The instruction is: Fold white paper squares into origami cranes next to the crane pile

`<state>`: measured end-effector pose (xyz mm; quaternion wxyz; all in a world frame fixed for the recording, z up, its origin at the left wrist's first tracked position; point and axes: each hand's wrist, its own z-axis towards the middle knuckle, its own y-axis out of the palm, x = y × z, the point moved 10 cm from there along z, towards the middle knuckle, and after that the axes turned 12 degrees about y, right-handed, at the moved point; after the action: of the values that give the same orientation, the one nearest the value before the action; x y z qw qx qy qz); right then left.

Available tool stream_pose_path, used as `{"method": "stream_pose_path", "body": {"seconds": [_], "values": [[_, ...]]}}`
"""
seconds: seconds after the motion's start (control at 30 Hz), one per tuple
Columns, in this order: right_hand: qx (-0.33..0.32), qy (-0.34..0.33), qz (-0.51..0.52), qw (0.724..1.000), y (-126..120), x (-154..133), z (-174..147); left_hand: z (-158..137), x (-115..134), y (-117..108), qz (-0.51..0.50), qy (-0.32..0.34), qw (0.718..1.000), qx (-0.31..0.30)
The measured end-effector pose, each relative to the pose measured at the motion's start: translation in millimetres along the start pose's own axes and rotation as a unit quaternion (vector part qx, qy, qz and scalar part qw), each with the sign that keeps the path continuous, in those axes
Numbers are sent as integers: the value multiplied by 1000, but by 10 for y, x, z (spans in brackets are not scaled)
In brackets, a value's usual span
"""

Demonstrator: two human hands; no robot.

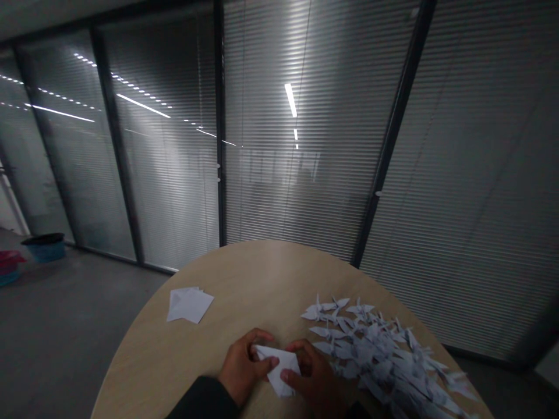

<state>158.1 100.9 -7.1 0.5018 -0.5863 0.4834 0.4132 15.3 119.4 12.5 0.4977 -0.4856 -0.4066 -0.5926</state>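
Note:
My left hand (pixel 241 366) and my right hand (pixel 311 375) press on a partly folded piece of white paper (pixel 279 368) lying flat on the round wooden table (pixel 244 279), close to its near edge. Left fingers pinch the paper's left corner; right fingers rest on its right side. A small stack of white paper sheets (pixel 189 304) lies on the table to the left, apart from both hands. A large pile of several folded white paper cranes (pixel 379 349) spreads just right of my right hand.
Glass wall panels with closed blinds (pixel 305 145) stand behind the table. Grey floor lies to the left, where a blue tub (pixel 45 246) and a red container (pixel 9 262) sit by the wall.

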Motion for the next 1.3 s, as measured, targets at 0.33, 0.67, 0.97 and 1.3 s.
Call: {"method": "stream_pose_path", "body": {"seconds": [0.33,0.67,0.97,1.3], "values": [[36,-2,57,998,-73,-65,-25,19,33,20,-150,-30,988,16],[44,-13,62,997,-79,-40,0,10,8,-15,-210,-56,975,39],[71,3,0,997,-132,-37,-14,24,-92,13,-241,-59,968,32],[79,9,-34,996,-118,-25,-15,17,-48,1,-239,-54,969,39]]}}
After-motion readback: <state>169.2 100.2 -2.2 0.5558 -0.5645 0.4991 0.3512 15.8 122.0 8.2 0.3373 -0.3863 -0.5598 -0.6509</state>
